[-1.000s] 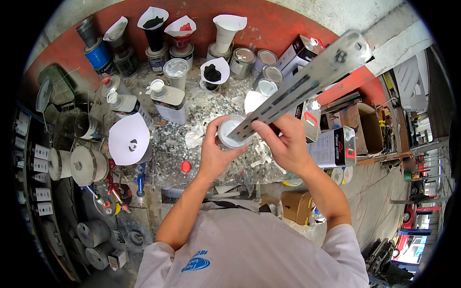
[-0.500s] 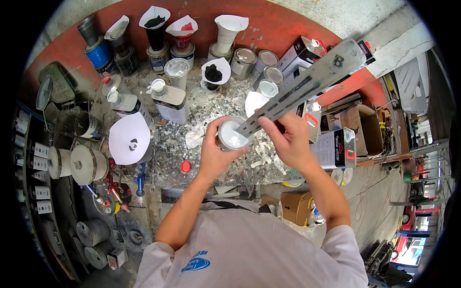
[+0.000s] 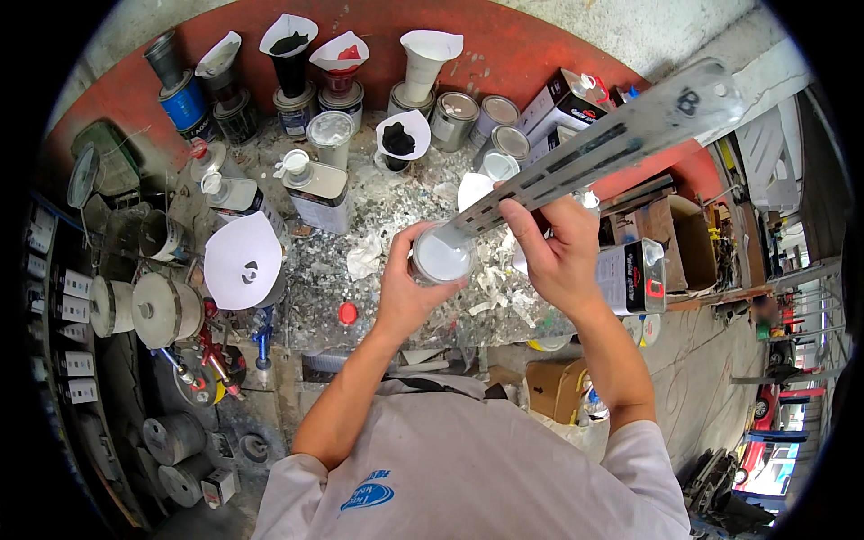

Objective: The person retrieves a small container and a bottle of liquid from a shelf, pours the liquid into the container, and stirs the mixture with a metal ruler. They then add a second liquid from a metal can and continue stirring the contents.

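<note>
My left hand is wrapped round a clear cup with whitish liquid inside. In my right hand is a long, slotted metal mixing stick, pinched between thumb and fingers. It slants up and to the right, and its lower end dips into the cup at the far rim. Beyond the cup, partly covered by the stick, a white paper strainer shows. A crumpled white tissue lies to the left of the cup, and a red cap rests nearer to me.
Paint tins and cups with paper strainers line the back of the speckled bench. Rectangular metal cans stand left. Spray guns hang at the bench's left front. Another can and cardboard boxes are at the right.
The stick has tilted lower toward the right, with its dipped end now at the cup's far rim. My right hand has shifted slightly right and farther away. My left hand keeps its hold.
</note>
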The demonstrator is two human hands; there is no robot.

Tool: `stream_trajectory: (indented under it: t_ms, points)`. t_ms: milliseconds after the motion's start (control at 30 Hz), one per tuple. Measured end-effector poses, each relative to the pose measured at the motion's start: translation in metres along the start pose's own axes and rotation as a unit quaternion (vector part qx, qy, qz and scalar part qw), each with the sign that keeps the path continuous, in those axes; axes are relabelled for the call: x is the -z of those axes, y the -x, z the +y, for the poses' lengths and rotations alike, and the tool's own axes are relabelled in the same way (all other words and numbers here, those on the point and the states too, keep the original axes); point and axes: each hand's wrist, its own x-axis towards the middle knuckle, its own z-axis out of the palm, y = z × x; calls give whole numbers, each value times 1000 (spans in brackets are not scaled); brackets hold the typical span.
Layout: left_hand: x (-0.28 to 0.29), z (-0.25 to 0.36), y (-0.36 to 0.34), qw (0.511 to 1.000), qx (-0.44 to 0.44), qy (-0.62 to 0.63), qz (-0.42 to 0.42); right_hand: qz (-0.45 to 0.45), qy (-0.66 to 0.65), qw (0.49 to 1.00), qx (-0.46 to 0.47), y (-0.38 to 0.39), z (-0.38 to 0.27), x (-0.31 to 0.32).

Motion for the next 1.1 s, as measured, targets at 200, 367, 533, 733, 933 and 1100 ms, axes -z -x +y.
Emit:
stream_trajectory:
  t_ms: [200,367,533,733,933,1100]
  points:
    - [1,4,-2,1000,3,24,3,-36,-19,998,-47,14,8,-14]
    - [5,-2,-2,1000,-4,14,9,-2,-114,985,-130,26,7,-28]
    - [6,-9,-1,1000,7,9,10,58,-220,953,-199,29,16,-23]
    - [4,-5,1,1000,8,17,-5,18,-274,944,-181,11,8,4]
    - [0,-5,4,999,12,20,-26,-136,-266,932,-205,4,4,7]
    - [-3,-3,5,999,11,18,-35,-170,-183,967,-50,-1,6,-4]
